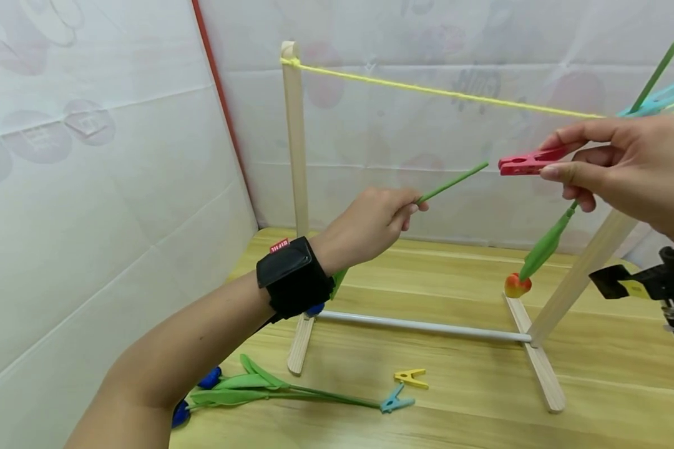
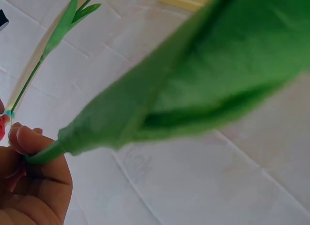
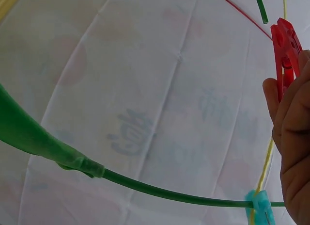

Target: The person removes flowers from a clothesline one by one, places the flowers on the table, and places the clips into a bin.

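We observe the left hand (image 1: 371, 224) gripping a green flower stem (image 1: 452, 182) raised below the yellow string (image 1: 444, 93) of the wooden rack (image 1: 294, 187). The right hand (image 1: 634, 168) pinches a red clothespin (image 1: 525, 163) just under the string, near the rack's right post.

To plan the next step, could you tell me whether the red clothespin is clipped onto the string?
Not clipped: the right hand holds the red clothespin below the yellow string.
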